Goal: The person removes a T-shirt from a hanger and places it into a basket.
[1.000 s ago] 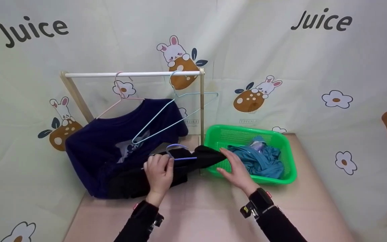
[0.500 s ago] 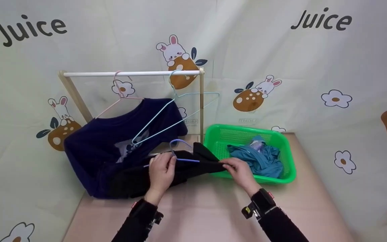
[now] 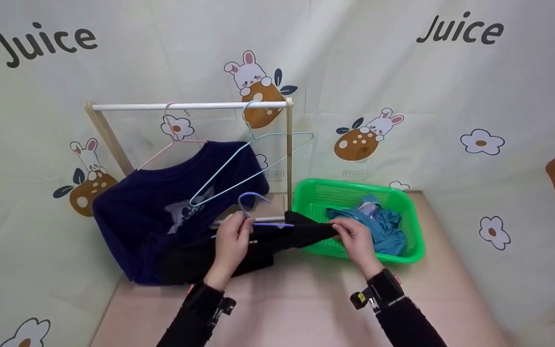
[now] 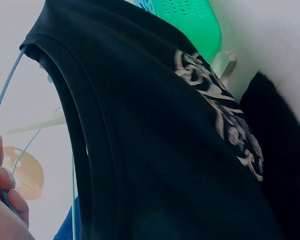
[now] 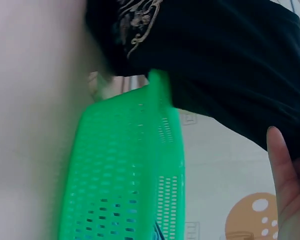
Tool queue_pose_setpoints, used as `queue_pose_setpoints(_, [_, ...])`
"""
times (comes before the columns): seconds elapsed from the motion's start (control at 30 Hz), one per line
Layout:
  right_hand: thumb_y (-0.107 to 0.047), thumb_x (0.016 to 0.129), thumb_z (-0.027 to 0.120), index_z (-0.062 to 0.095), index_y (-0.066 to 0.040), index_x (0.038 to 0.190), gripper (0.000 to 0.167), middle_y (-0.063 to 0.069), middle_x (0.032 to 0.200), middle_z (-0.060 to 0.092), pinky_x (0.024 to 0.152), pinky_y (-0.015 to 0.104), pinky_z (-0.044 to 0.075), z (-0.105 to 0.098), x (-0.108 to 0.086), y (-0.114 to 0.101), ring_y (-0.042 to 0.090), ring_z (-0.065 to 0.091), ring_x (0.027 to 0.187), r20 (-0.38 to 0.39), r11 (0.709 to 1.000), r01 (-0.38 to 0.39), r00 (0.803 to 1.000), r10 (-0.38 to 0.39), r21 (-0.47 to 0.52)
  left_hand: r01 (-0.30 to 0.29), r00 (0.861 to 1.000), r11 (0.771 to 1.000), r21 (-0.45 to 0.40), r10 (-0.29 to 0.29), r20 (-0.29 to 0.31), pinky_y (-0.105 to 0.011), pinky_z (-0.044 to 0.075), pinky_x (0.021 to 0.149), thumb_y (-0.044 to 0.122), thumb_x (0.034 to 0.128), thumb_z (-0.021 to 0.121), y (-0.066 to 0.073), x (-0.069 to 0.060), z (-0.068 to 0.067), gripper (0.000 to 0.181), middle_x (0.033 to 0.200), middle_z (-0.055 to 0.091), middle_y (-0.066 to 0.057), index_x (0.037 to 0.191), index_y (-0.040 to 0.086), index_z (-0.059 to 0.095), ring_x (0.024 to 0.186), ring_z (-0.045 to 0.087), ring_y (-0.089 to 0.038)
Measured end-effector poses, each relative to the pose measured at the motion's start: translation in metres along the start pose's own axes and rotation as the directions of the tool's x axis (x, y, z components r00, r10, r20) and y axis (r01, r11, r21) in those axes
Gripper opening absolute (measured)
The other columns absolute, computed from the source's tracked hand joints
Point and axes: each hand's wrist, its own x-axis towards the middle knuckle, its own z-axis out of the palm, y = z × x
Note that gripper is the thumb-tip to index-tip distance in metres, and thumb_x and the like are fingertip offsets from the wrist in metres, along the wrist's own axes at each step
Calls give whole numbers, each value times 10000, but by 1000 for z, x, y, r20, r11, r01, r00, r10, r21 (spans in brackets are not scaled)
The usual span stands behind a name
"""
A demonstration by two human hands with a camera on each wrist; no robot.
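My left hand (image 3: 231, 241) grips a blue-purple hanger (image 3: 272, 224), its fingers curled round the wire in the left wrist view. From that hanger hangs a black T-shirt (image 4: 140, 125) with a pale printed pattern on its front; its neckline stands around the hanger wire. Stretched out to the right, one sleeve of the shirt ends in my right hand (image 3: 358, 241), which pinches its edge between thumb and fingers. In the right wrist view, the right thumb (image 5: 281, 165) lies against the dark cloth. Part of the hanger is hidden inside the shirt.
Behind my hands stands a rack with a white rail (image 3: 210, 106). On it hang a navy T-shirt (image 3: 133, 207) on a pink hanger (image 3: 154, 156) and a bare light-blue hanger (image 3: 222, 173). A green basket (image 3: 419, 231) holds teal clothing (image 3: 383, 231) at the right.
My right hand has closed on the sleeve's edge, where its fingers were spread before. It has then drawn the sleeve slightly outward to the right. The hanger's hook has risen a little.
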Motion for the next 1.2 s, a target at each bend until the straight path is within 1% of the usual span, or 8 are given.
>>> queue_pose_setpoints(0.23, [-33,952,643,731,-21,970,92,119,906,720,615,201,495,-33,-1,15,191,675,667,-132,982,-182,976,174,-56,36,997,999,-7,-37,-70,-295,391,656,-34,895,662,-7,1,-16,186,666,524,-1,771,76,577,644,501,-174])
queue_pose_setpoints(0.43, [-68,965,637,726,-15,977,104,115,886,714,607,181,461,-51,-3,19,220,660,652,-162,973,-221,964,209,-60,103,989,989,-103,-113,-100,-246,404,691,-27,936,620,-7,4,-23,127,703,561,-35,821,29,624,675,527,-177])
queue_pose_setpoints(0.6, [-77,972,630,722,-3,996,120,128,883,711,607,189,469,-49,-4,17,173,648,650,-169,965,-259,953,251,-27,174,968,968,-179,-201,-151,-226,398,685,-111,927,576,19,11,-28,104,696,561,-146,833,-74,605,655,522,-233])
queue_pose_setpoints(0.7, [-54,971,624,712,26,1004,123,152,907,706,600,205,507,-45,-6,12,120,641,629,-122,952,-302,945,305,46,173,967,966,-191,-204,-156,-222,398,689,-136,916,570,29,15,-28,96,694,549,-178,832,-94,590,657,518,-247])
queue_pose_setpoints(0.8, [-25,967,618,696,65,1024,132,172,930,695,582,260,543,-43,-9,8,133,634,594,-7,919,-364,929,369,149,161,969,964,-213,-195,-150,-223,403,697,-125,921,573,19,13,-19,98,694,556,-164,838,-83,603,662,524,-256])
queue_pose_setpoints(0.93, [-13,958,627,692,72,1035,131,168,916,691,548,303,542,-39,-15,7,201,622,550,123,891,-418,908,401,179,142,973,966,-215,-176,-148,-243,405,714,-98,923,589,4,9,-8,115,704,572,-104,837,-30,624,685,533,-229])
queue_pose_setpoints(1.1, [-39,954,644,703,16,1011,99,108,874,689,581,343,555,-32,-20,13,179,627,581,194,924,-377,913,360,62,129,984,981,-148,-145,-100,-277,406,713,-62,919,621,-1,-1,3,151,710,561,-25,814,45,616,712,530,-176])
queue_pose_setpoints(1.2, [-79,956,655,670,7,1118,185,83,888,685,635,349,557,-29,-23,17,195,653,673,262,946,-325,912,314,-1,116,990,988,-99,-123,-70,-302,410,687,-43,915,638,-3,-9,12,176,698,549,-6,784,65,592,699,530,-180])
